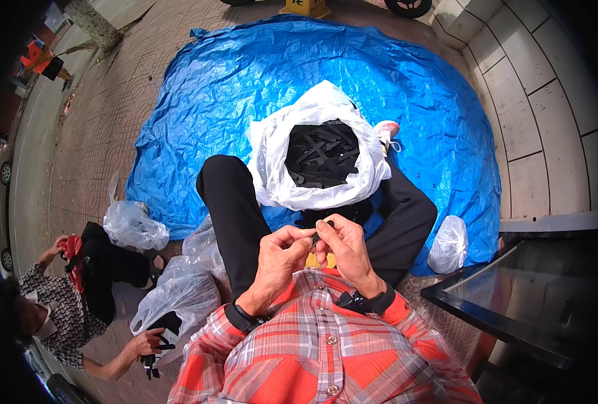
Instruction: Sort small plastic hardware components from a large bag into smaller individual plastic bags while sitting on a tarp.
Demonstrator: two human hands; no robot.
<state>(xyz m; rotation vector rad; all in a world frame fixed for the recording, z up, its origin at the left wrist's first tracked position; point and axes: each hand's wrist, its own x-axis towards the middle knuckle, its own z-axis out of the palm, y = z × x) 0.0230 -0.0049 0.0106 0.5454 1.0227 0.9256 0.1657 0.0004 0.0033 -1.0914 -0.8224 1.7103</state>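
Both my hands meet in front of my chest over a small black piece, too small and covered to name its kind. My left hand pinches it from the left between thumb and forefinger. From the right, my right hand grips it with thumb and bent fingers. Beyond them, between my legs, stands a white plastic bag with its mouth rolled wide. Many flat, narrow black strips fill it in a loose heap.
A crumpled blue tarp covers the ground. At left, clear plastic bags lie near a seated person holding black pieces. A tied white bag sits at right, beside a dark glossy panel. Farther off are a yellow block and a tiled wall.
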